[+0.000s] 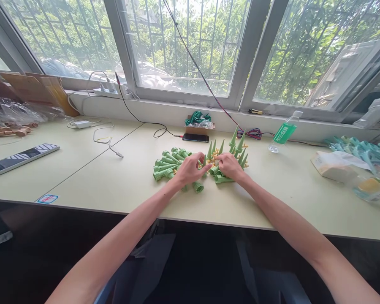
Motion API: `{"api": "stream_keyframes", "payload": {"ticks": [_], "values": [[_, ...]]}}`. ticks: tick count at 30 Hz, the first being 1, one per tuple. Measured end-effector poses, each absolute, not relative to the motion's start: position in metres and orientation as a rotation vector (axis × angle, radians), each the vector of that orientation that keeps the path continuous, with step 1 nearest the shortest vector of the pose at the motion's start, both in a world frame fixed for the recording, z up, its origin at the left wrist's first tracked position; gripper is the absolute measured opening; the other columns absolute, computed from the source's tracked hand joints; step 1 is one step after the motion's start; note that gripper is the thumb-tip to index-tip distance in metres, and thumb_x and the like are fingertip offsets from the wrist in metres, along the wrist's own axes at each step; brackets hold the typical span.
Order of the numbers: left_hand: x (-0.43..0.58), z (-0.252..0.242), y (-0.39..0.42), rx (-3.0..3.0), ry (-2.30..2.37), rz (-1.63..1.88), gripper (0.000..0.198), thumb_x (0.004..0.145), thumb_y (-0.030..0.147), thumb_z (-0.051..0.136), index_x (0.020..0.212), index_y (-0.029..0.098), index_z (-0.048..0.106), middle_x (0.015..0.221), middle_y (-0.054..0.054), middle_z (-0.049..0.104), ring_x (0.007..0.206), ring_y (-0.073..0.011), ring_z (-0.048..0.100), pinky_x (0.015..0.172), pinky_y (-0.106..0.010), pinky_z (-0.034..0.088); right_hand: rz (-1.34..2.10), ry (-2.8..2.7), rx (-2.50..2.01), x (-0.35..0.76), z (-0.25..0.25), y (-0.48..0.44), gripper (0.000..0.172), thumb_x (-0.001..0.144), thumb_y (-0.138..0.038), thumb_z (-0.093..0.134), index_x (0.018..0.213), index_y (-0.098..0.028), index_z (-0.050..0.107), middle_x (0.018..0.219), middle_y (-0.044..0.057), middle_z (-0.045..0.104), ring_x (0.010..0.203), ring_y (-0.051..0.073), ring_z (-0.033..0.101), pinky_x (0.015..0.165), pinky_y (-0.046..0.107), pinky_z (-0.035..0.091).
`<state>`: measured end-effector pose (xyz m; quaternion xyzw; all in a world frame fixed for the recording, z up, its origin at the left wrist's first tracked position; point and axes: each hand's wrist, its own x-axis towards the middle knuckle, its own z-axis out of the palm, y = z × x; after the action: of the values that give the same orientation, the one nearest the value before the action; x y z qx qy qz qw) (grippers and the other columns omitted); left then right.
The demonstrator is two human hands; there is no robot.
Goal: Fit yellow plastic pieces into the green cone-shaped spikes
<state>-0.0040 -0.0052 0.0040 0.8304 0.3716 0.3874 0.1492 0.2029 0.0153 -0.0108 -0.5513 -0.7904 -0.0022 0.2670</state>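
My left hand (pixel 191 169) is curled around an upright green plastic spike (pixel 204 164), thumb and fingers closing on it from the left. My right hand (pixel 230 166) is closed, its index finger and thumb together beside small yellow pieces (pixel 210 161); what it pinches is too small to make out. Left of my left hand lies a pile of green ribbed tubes (pixel 164 164) with open ends. One loose green tube (pixel 198 187) rests in front of it. Behind my right hand several green spikes (pixel 240 145) point upward, with yellow bits among them.
Behind the pile lie a black phone (pixel 195 137) and a small box (pixel 199 126) of green wrapping. A bottle with a green label (pixel 283 133) leans at the right. Farther right are a paper pack (pixel 332 166) and bluish-green plastic parts (pixel 361 150). A cable (pixel 109 143) lies left.
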Motion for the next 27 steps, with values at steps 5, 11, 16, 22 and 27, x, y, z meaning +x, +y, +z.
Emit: {"api": "stream_keyframes", "payload": {"ticks": [5, 11, 16, 22, 27], "values": [[-0.0038, 0.0023, -0.0043, 2.382, 1.061, 1.118, 0.024, 0.087, 0.04, 0.062, 0.086, 0.019, 0.052, 0.078, 0.0, 0.058, 0.064, -0.013, 0.051, 0.063, -0.026, 0.039, 0.026, -2.159, -1.438, 0.202, -0.0085, 0.0138, 0.042, 0.079, 0.0, 0.044, 0.098, -0.016, 0.079, 0.109, 0.011, 0.074, 0.103, 0.022, 0.065, 0.098, 0.032, 0.044], [-0.0036, 0.0019, -0.0038, 2.389, 1.064, 1.117, 0.023, 0.086, 0.04, 0.062, 0.086, 0.019, 0.054, 0.076, 0.0, 0.058, 0.063, -0.0132, 0.05, 0.061, -0.026, 0.037, 0.056, -2.151, -1.479, 0.2021, -0.0098, 0.0144, 0.046, 0.081, -0.001, 0.044, 0.109, -0.017, 0.077, 0.112, 0.011, 0.073, 0.105, 0.023, 0.064, 0.096, 0.033, 0.045], [-0.0038, 0.0004, -0.0029, 2.397, 1.059, 1.113, 0.023, 0.087, 0.041, 0.063, 0.087, 0.019, 0.055, 0.076, -0.001, 0.058, 0.061, -0.0127, 0.049, 0.061, -0.026, 0.037, 0.069, -2.151, -1.49, 0.2025, -0.014, 0.0175, 0.042, 0.084, -0.004, 0.043, 0.106, -0.016, 0.078, 0.108, 0.012, 0.073, 0.103, 0.024, 0.064, 0.096, 0.033, 0.045], [-0.0041, -0.0003, -0.002, 2.388, 1.047, 1.121, 0.024, 0.087, 0.041, 0.061, 0.084, 0.018, 0.054, 0.077, -0.001, 0.059, 0.063, -0.0133, 0.051, 0.063, -0.027, 0.039, 0.069, -2.161, -1.523, 0.2018, -0.0116, 0.0162, 0.04, 0.085, -0.005, 0.043, 0.102, -0.013, 0.078, 0.106, 0.014, 0.072, 0.104, 0.024, 0.063, 0.097, 0.032, 0.044], [-0.0032, 0.0015, -0.0027, 2.384, 1.04, 1.109, 0.026, 0.09, 0.043, 0.058, 0.084, 0.018, 0.054, 0.081, -0.002, 0.061, 0.063, -0.013, 0.051, 0.062, -0.027, 0.04, 0.101, -2.202, -1.522, 0.202, -0.0083, 0.0146, 0.04, 0.085, -0.006, 0.042, 0.101, -0.013, 0.078, 0.105, 0.012, 0.073, 0.103, 0.021, 0.064, 0.096, 0.028, 0.043]]}}
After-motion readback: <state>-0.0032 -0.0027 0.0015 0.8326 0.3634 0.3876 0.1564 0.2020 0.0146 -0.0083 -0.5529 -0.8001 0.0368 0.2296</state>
